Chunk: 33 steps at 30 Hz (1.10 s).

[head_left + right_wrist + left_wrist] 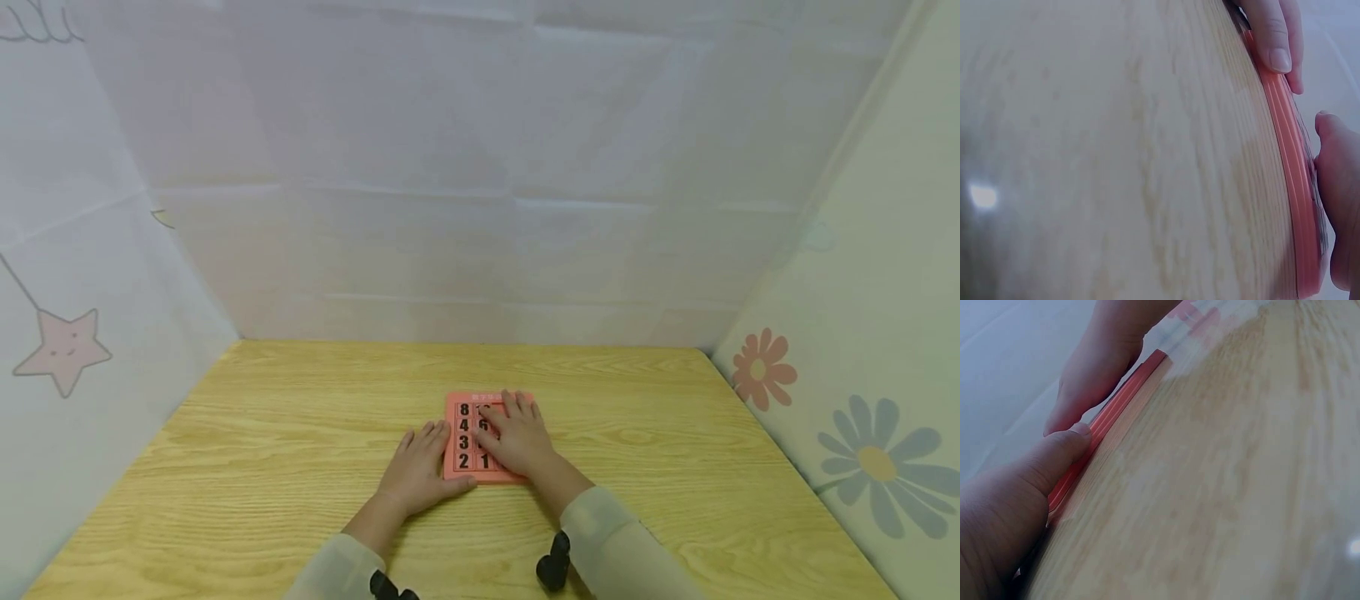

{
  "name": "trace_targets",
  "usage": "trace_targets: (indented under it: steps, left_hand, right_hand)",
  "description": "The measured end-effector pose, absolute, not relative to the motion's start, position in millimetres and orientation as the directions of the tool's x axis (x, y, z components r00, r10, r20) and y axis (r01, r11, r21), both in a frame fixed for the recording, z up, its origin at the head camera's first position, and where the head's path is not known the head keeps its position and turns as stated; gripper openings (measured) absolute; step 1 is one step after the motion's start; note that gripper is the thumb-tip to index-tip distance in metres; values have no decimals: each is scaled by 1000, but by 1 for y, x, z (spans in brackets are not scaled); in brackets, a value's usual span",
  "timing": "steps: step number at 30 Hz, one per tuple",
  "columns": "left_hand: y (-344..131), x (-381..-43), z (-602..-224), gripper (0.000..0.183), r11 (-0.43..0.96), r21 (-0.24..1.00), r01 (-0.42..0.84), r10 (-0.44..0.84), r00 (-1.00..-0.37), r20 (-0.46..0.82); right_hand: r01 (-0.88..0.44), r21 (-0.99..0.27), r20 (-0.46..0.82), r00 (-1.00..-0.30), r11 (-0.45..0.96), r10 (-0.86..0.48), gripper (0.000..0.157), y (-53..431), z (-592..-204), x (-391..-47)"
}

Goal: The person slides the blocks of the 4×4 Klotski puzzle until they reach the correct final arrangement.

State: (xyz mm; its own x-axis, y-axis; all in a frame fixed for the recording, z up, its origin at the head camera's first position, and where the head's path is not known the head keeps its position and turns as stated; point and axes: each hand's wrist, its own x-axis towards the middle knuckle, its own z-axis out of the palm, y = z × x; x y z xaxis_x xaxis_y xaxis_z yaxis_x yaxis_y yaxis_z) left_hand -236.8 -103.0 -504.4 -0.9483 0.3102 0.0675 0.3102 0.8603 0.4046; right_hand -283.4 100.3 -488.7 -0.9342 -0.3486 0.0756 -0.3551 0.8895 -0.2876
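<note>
A pink-red sliding number puzzle [464, 450] lies flat on the wooden table, with black numbers such as 8, 4, 3 and 2 down its left column. My left hand [416, 473] rests at the puzzle's near left corner, fingers extended along the left side, thumb against the near edge. In the left wrist view that thumb touches the red rim [1113, 415]. Over the tiles lies my right hand [522, 440], its fingers spread and touching the face. It covers most of the right-hand columns. The right wrist view shows the rim [1288, 131] side-on.
The wood-grain table [300, 417] surrounds the puzzle. Pale cloth walls stand at the back [480, 167] and both sides, printed with a star and flowers. Black wrist devices [553, 567] sit by the cuffs.
</note>
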Motion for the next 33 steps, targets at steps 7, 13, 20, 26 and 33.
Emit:
trace_targets:
  steps: [7,13,20,26,33]
  left_hand:
    - [-104,-238,-505,107,859,411,306,303,-950,74]
    - [-104,-236,-504,108,853,420,309,305,-949,79]
    - [-104,-237,-505,108,859,411,306,302,-950,77]
    - [-104,-237,-505,108,864,403,301,298,-952,72]
    - [-103,-239,-505,108,861,410,302,296,-952,80]
  right_hand:
    - [-349,-282,75,-936,894,-343,59,104,-487,-282]
    - [-342,-296,75,-939,892,-335,59,109,-485,-279]
    - [-328,-267,64,-944,906,-322,59,115,-487,-280]
    - [-321,-286,65,-947,903,-316,58,120,-486,-280]
    - [-314,-301,79,-949,900,-304,57,124,-484,-279]
